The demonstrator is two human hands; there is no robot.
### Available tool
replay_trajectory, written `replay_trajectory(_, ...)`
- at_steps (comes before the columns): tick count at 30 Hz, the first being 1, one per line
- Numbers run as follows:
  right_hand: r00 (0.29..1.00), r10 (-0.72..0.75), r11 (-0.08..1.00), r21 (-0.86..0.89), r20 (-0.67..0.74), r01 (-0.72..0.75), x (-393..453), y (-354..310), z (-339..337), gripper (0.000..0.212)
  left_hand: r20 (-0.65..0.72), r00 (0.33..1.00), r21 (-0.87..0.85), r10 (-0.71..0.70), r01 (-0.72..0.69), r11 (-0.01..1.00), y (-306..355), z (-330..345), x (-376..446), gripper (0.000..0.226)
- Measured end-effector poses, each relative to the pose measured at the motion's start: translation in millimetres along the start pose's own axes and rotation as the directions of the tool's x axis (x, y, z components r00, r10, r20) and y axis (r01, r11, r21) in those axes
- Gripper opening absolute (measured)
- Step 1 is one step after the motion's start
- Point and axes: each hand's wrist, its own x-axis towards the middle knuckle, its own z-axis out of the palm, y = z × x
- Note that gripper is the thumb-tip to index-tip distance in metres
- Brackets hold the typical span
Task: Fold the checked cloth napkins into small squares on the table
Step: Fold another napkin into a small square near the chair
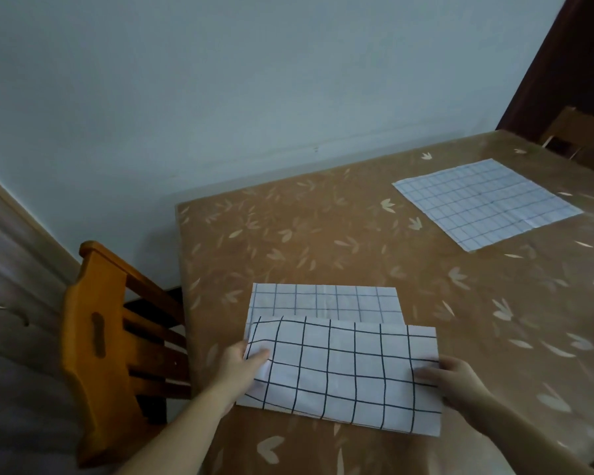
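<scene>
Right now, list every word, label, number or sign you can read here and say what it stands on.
None: no readable text anywhere.
The near checked napkin, held by the left hand and right hand, shows only grid lines.
The far blue-checked napkin shows only grid lines.
The tablecloth carries leaf prints only.

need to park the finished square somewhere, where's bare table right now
Bare table runs from the far left corner to the flat napkin at far right. Another patch lies right of the right hand. The near-left edge is crowded: both hands, left hand too, grip the folded napkin.
</scene>
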Motion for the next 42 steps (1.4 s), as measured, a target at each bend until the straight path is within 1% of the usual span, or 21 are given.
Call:
replay_trajectory(2,0.996,-0.068,0.997,-0.050,-0.061,0.065,5,-8,1,0.016,-0.098,0.995,0.086,0.012,-0.004,0.996,7,2,3,0.063)
replay_trajectory(5,0.977,-0.143,0.987,-0.093,-0.155,0.130,11,-21,7,0.017,-0.218,0.973,0.011,0.081,-0.081,0.997,21,8,-1,0.050)
replay_trajectory(6,0.967,-0.165,0.982,-0.119,-0.195,0.144,12,-24,10,0.021,-0.295,0.945,0.078,0.143,-0.125,0.989,22,10,-4,0.050)
replay_trajectory(7,0.950,-0.197,0.972,-0.176,-0.244,0.156,12,-26,14,0.029,-0.362,0.898,0.232,0.251,-0.174,0.957,19,13,-7,0.052)
replay_trajectory(8,0.923,-0.252,0.945,-0.280,-0.291,0.170,9,-27,19,0.040,-0.373,0.837,0.399,0.400,-0.244,0.884,16,17,-11,0.052)
replay_trajectory(9,0.890,-0.333,0.888,-0.421,-0.311,0.185,6,-25,25,0.052,-0.309,0.769,0.530,0.560,-0.349,0.773,11,23,-17,0.048)
replay_trajectory(10,0.851,-0.439,0.790,-0.575,-0.288,0.213,1,-19,31,0.061,-0.171,0.720,0.612,0.672,-0.457,0.646,7,31,-24,0.041)
replay_trajectory(11,0.815,-0.536,0.663,-0.707,-0.220,0.245,-4,-13,39,0.066,0.012,0.708,0.634,0.706,-0.551,0.542,3,40,-31,0.035)
replay_trajectory(13,0.774,-0.632,0.429,-0.846,-0.030,0.317,-15,2,58,0.064,0.329,0.749,0.663,0.575,-0.617,0.425,-4,60,-41,0.045)
replay_trajectory(14,0.763,-0.644,0.354,-0.866,0.048,0.353,-20,9,66,0.059,0.415,0.762,0.684,0.497,-0.621,0.382,-9,69,-41,0.054)
replay_trajectory(16,0.774,-0.614,0.282,-0.874,0.153,0.397,-30,20,80,0.056,0.464,0.806,0.751,0.368,-0.578,0.320,-17,80,-39,0.065)
replay_trajectory(18,0.790,-0.575,0.232,-0.883,0.214,0.408,-35,29,88,0.071,0.399,0.842,0.816,0.363,-0.507,0.278,-17,82,-41,0.065)
replay_trajectory(20,0.817,-0.524,0.229,-0.884,0.240,0.407,-37,37,91,0.074,0.348,0.871,0.854,0.345,-0.447,0.266,-16,84,-47,0.064)
replay_trajectory(22,0.842,-0.473,0.244,-0.880,0.258,0.407,-37,46,91,0.071,0.343,0.882,0.854,0.323,-0.436,0.284,-13,85,-47,0.065)
replay_trajectory(27,0.895,-0.381,0.321,-0.874,0.234,0.365,-38,47,92,0.074,0.282,0.925,0.838,0.255,-0.367,0.405,-11,90,-45,0.068)
replay_trajectory(30,0.892,-0.394,0.309,-0.882,0.221,0.355,-36,40,96,0.075,0.252,0.943,0.820,0.216,-0.327,0.470,-11,92,-43,0.070)
replay_trajectory(31,0.892,-0.401,0.317,-0.882,0.208,0.348,-35,39,97,0.075,0.254,0.944,0.821,0.210,-0.325,0.469,-14,91,-40,0.071)
replay_trajectory(33,0.896,-0.407,0.321,-0.891,0.176,0.320,-30,38,102,0.077,0.261,0.926,0.821,0.274,-0.362,0.441,-24,93,-30,0.071)
replay_trajectory(35,0.883,-0.445,0.321,-0.893,0.152,0.316,-22,40,104,0.077,0.270,0.924,0.809,0.271,-0.370,0.457,-24,93,-24,0.068)
replay_trajectory(38,0.899,-0.411,0.305,-0.907,0.148,0.289,-9,38,106,0.076,0.278,0.926,0.812,0.256,-0.369,0.452,-19,94,-19,0.066)
replay_trajectory(42,0.913,-0.385,0.353,-0.894,0.132,0.278,3,29,109,0.078,0.274,0.924,0.821,0.265,-0.368,0.435,-15,94,-10,0.067)
